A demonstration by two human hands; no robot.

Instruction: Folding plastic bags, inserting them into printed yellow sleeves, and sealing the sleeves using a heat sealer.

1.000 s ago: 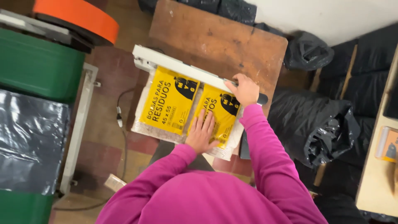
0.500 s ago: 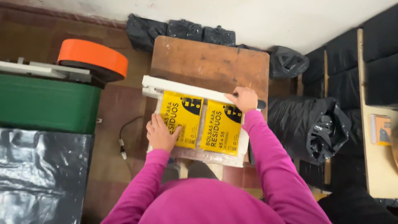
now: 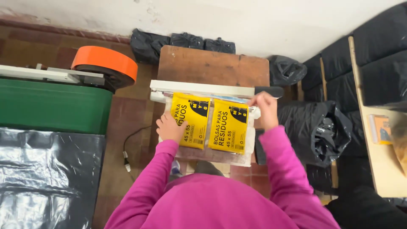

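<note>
Only the head view to go on, so here's what I get from it. The clear pack [image 3: 210,127] with two yellow-labelled bundles inside lies flat on the brown worktop [image 3: 212,65], its top edge tucked just under the long white sealer bar [image 3: 203,87]. The pack's long axis runs left to right, parallel to the bar, and the bundles stand side by side across it.

Left hand [image 3: 170,127] rests flat on the pack's left edge, fingers loosely together and pressing down on the left yellow bundle, not pinching anything. Right hand [image 3: 265,108] sits at the top right corner, right where the pack meets the bar, near the bar's black handle [image 3: 269,91]. Its fingers look curled over that corner, but I can't tell whether they're gripping film or just pushing on it. So the right hand is the nearer one to the bar and handle; the pack lies between the two hands.

Versus half a second ago: left hand has slid from the pack's upper left down to mid left edge, and the right hand has stayed at its corner.
</note>
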